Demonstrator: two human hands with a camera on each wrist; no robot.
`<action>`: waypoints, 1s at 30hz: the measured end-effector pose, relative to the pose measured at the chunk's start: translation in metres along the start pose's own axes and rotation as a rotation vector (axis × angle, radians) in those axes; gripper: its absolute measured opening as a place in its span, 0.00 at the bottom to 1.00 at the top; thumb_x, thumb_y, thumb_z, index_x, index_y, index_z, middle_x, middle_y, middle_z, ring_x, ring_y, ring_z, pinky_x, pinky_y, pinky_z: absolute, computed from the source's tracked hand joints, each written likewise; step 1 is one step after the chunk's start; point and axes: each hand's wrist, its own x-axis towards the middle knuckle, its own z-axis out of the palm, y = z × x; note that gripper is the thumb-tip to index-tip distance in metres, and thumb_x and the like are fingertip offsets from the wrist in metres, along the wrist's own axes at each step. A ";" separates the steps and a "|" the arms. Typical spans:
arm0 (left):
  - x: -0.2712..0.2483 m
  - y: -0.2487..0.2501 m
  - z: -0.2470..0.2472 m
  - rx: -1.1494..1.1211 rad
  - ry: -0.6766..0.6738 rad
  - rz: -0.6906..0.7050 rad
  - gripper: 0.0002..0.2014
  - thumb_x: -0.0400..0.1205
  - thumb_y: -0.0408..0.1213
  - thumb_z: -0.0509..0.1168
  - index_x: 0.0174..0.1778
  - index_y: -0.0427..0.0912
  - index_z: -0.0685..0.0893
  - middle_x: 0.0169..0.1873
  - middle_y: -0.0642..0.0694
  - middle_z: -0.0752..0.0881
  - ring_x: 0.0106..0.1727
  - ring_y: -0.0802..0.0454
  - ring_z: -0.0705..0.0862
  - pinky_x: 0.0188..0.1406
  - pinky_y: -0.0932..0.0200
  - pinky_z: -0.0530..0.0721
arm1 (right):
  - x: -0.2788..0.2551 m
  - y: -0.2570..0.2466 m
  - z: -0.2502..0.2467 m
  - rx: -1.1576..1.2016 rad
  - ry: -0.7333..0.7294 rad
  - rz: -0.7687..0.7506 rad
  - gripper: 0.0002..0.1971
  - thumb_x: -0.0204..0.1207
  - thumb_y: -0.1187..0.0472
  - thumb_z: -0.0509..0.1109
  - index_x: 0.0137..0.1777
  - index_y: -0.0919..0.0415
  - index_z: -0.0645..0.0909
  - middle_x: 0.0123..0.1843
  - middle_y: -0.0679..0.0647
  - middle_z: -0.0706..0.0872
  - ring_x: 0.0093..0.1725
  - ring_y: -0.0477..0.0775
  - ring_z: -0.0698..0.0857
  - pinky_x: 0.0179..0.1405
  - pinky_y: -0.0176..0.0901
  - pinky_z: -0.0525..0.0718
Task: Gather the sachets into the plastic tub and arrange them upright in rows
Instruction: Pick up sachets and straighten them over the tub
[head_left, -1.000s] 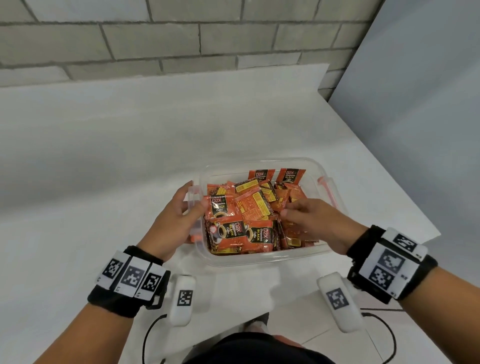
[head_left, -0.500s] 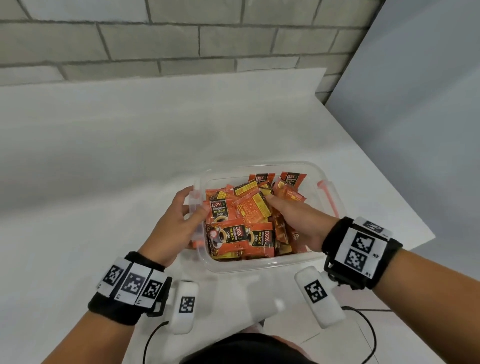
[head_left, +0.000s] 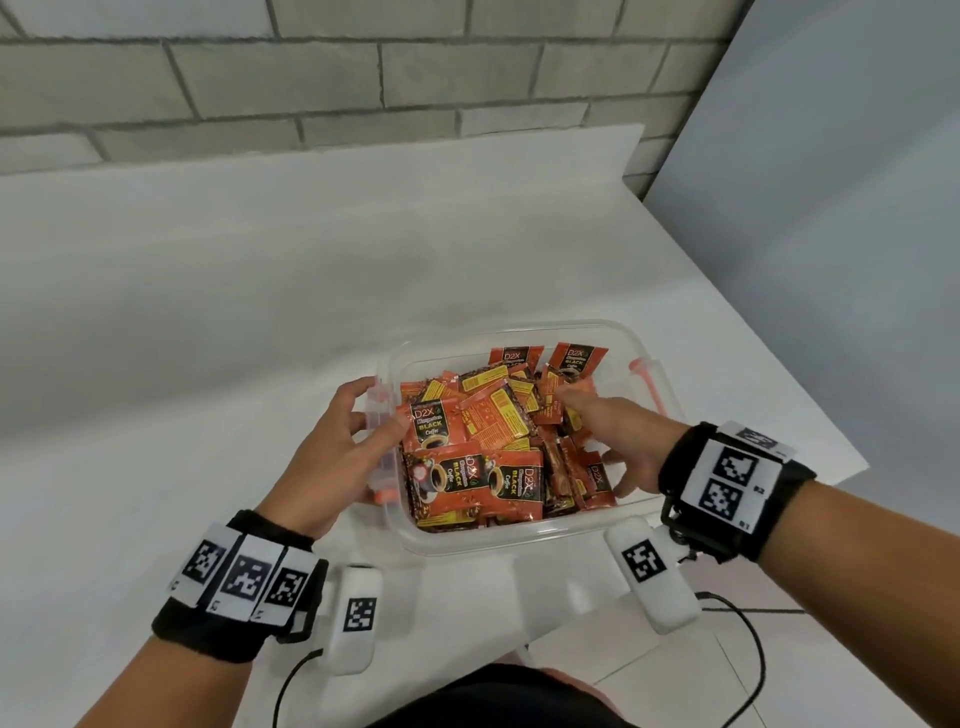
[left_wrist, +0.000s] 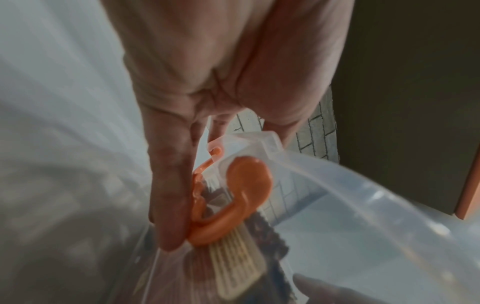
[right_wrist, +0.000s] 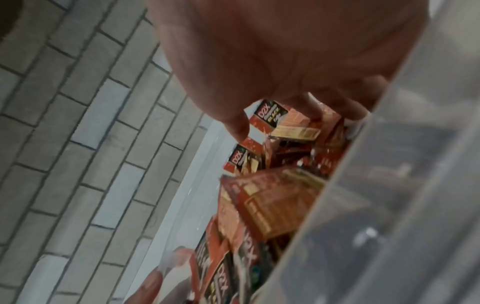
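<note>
The sachets (head_left: 483, 436) all appear to be in the tub (head_left: 519, 543) near the surface's (head_left: 260, 312) near edge, so gathering looks done — the rows are not. A few at the far wall stand upright; most lie flat or tilted, long axes pointing various ways. The left hand (head_left: 340, 447) grips the tub's left wall; the right hand (head_left: 618, 436) reaches among the sachets — whether it holds one, I cannot tell.

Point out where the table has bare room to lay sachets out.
Bare table runs between the brick wall and the tub, also left of the left hand. Inside the tub, sachets crowd around the right hand.
</note>
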 end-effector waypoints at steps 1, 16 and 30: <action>0.000 0.000 0.001 -0.001 0.002 -0.001 0.27 0.79 0.49 0.67 0.74 0.61 0.67 0.62 0.46 0.82 0.57 0.47 0.85 0.32 0.51 0.86 | -0.001 -0.002 0.004 0.008 -0.028 -0.010 0.37 0.80 0.34 0.56 0.84 0.49 0.51 0.85 0.57 0.56 0.82 0.68 0.57 0.73 0.77 0.62; -0.002 0.001 0.003 0.007 0.008 0.020 0.33 0.81 0.52 0.65 0.79 0.73 0.56 0.71 0.48 0.78 0.62 0.46 0.83 0.54 0.37 0.85 | -0.002 0.000 0.000 -0.020 -0.071 -0.072 0.36 0.78 0.33 0.57 0.82 0.50 0.60 0.82 0.57 0.64 0.76 0.68 0.68 0.70 0.71 0.68; -0.006 0.004 0.004 0.026 0.003 0.013 0.40 0.71 0.59 0.65 0.79 0.73 0.55 0.70 0.47 0.79 0.60 0.48 0.84 0.42 0.47 0.87 | 0.009 -0.022 -0.008 0.012 0.049 -0.037 0.29 0.84 0.41 0.56 0.78 0.59 0.66 0.72 0.61 0.76 0.69 0.65 0.74 0.58 0.62 0.76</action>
